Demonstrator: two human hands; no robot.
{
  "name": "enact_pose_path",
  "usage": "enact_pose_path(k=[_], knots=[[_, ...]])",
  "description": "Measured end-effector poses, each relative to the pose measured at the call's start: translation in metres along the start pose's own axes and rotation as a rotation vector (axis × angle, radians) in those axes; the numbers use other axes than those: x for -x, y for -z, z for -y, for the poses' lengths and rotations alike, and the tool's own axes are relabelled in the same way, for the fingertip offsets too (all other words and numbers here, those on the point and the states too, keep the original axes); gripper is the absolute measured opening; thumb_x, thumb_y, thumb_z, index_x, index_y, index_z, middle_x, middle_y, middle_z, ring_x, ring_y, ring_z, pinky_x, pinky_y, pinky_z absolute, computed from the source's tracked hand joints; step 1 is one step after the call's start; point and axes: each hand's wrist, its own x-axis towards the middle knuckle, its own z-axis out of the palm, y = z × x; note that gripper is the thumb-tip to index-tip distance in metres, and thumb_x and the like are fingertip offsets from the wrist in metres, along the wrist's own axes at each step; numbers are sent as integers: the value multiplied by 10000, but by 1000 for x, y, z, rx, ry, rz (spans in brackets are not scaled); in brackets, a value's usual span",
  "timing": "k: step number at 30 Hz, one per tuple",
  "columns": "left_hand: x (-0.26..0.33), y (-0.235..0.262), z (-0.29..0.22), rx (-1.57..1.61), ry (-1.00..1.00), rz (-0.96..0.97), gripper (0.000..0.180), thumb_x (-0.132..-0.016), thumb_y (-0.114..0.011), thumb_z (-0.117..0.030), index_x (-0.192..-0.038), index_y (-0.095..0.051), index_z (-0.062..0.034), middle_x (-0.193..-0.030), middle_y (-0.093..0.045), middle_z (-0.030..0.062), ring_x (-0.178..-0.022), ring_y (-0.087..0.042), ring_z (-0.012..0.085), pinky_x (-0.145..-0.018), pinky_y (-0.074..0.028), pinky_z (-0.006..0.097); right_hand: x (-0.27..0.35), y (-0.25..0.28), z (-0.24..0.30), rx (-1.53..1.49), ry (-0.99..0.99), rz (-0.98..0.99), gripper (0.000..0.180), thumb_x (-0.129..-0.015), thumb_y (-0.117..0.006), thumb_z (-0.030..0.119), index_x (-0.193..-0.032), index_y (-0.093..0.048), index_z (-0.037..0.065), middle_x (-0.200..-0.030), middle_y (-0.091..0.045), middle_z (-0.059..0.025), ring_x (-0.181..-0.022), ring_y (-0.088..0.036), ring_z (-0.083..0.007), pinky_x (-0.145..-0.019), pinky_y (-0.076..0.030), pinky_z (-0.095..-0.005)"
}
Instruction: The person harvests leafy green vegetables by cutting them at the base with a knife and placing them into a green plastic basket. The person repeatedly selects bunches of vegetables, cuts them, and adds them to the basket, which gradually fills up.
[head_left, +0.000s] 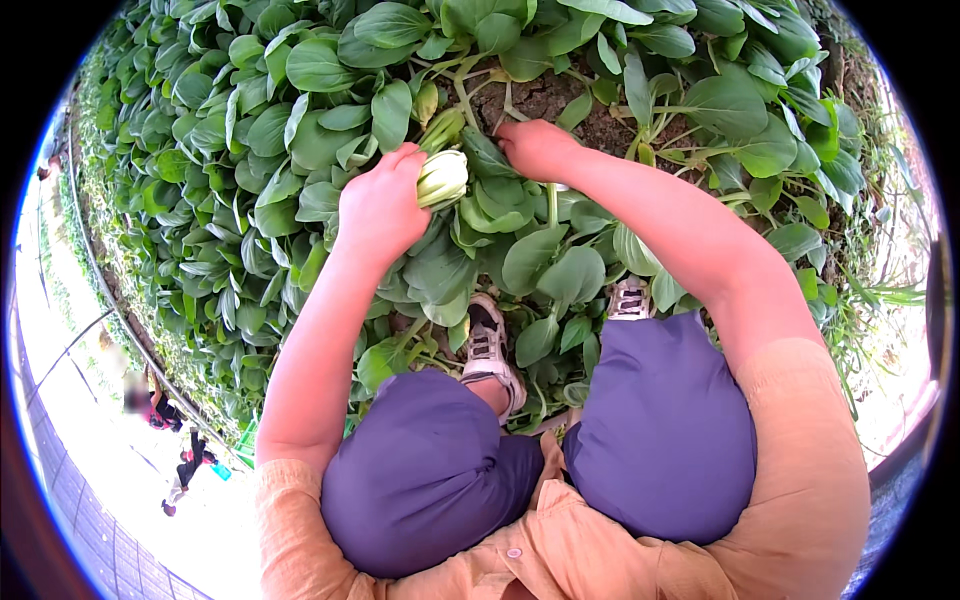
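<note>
My left hand (385, 200) is closed around a bok choy (443, 180); its pale, ribbed base points right, toward my other hand. Low among the leaves, near a patch of bare soil (600, 125), my right hand (540, 150) has its fingers drawn together by some pale stems. What those fingers grip, if anything, is hidden. A small whitish edge shows just below that hand, too little of it to name. Broad green bok choy leaves (535, 255) spread beneath both hands.
Dense rows of bok choy (240, 150) fill the left and far side, with more plants (745, 110) at the right. My shoes (487, 345) stand among the leaves. A dark pipe or hose (100, 275) curves along the bed's left edge. Other people (160, 405) are at the far left.
</note>
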Motion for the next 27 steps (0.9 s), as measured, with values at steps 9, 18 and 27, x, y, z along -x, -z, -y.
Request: enact_pose_path(k=[9,18,27], knots=[[30,95,-28,1175,87,-25,610,-673,-665,33,-1273,-563,-1,-1208,-635,90,-1074,-616,181,-946,-475,324,81,80,-23,-1030,189,-425,530,-894,-657,452,-1162,-554,6,-854,-563,-11,-625,-473,-59,-578,-427,-216],[13,76,-13,1837,72,146,713,-760,-640,-149,-1398,-415,72,-1369,-515,214,-836,-643,155,-857,-517,281,92,123,-3,-1602,271,-169,236,-935,-628,271,-1065,-607,75,-753,-575,22,-588,-489,-56,-488,-385,-205],[3,71,-35,1639,119,102,658,-820,-615,-119,-1406,-382,68,-1375,-499,226,-1196,-567,284,-1019,-461,370,112,116,32,-1131,231,-175,344,-951,-642,268,-1206,-545,60,-781,-557,13,-604,-509,-62,-520,-428,-222]])
